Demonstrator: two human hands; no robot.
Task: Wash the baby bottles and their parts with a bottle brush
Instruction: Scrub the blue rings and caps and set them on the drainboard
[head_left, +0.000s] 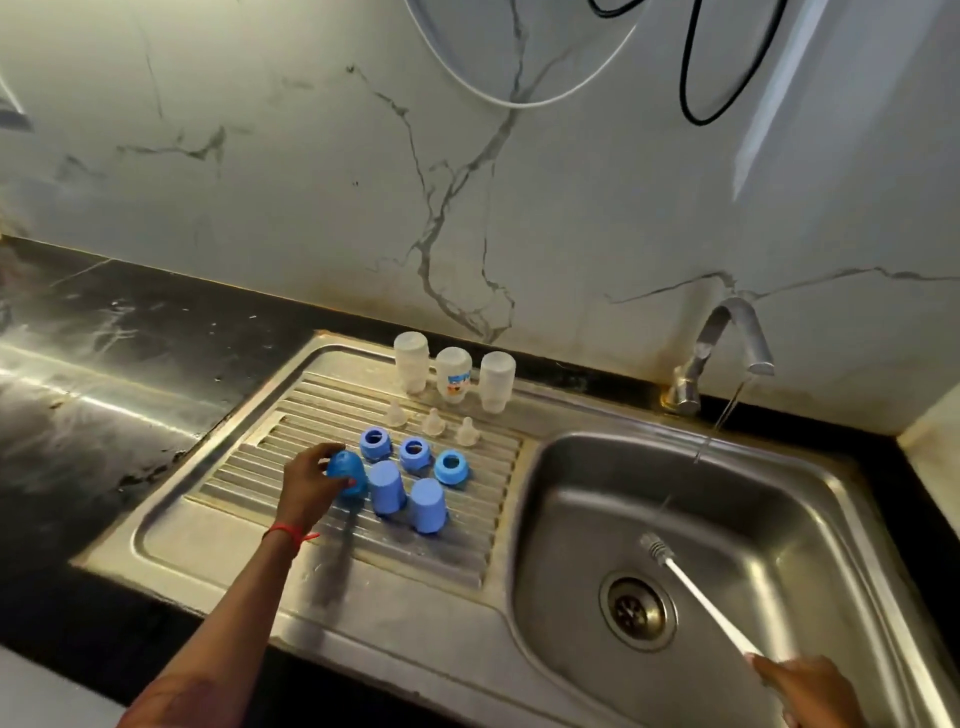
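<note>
Marble wall (260, 182) and black counter (104, 322) around a steel sink (779, 519), tap (727, 338) running; left of the sink, three upturned bottles (454, 374), teats (432, 422), rings (413, 453) and caps (428, 506) stand, light plastic, probably slippery when wet, best gripped round the sides, the left hand (311, 480) gripping one blue cap (345, 470), the right hand (810, 691) holding the slim brush (696, 597) over the sink.

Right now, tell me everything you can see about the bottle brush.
The bottle brush has a long, thin, straight white handle, plastic by the look, ending in a small greyish bristle head. The right hand grips the handle's near end. The brush is slanted over the sink basin, head pointing away and leftward. The head shows just past the drain, near the foot of the water stream. Whether water hits the bristles is unclear.
</note>
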